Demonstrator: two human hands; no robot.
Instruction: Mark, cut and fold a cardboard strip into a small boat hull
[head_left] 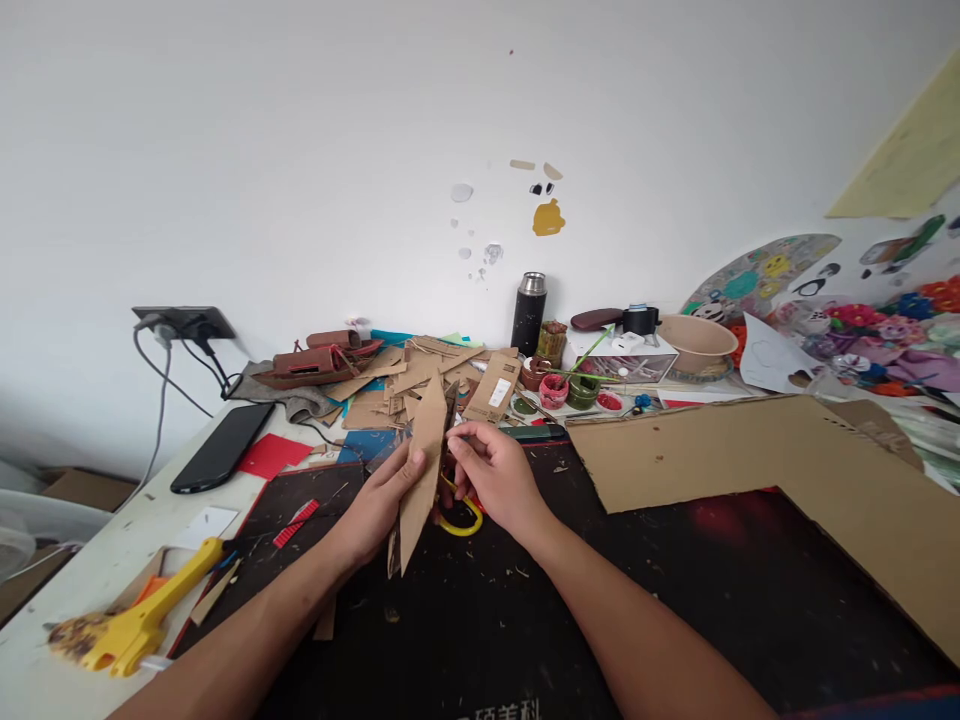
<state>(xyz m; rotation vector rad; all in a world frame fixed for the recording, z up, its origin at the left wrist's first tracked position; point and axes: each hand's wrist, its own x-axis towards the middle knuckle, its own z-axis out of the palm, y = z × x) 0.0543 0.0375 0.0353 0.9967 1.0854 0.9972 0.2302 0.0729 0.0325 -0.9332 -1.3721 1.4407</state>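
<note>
A long brown cardboard piece with pointed ends [430,425] is held in the left hand [382,498]; its face is crossed by the thumb, and the other fingers are mostly hidden behind it. The piece is tilted, with one tip raised above the left grip and the other extended below it, toward the near side. Its right edge is met by the fingertips of the right hand [499,478], thumb and forefinger brought close together; whether anything is pinched in that grip cannot be told. Below the right hand, a yellow looped scissor handle [463,531] is partly seen. All this is held above a black, scrap-strewn mat [465,640] laid on the white counter [165,510]. A large angular brown cardboard sheet [690,455] is placed to the right, and a yellow plastic glue gun [172,595] to the near left.
</note>
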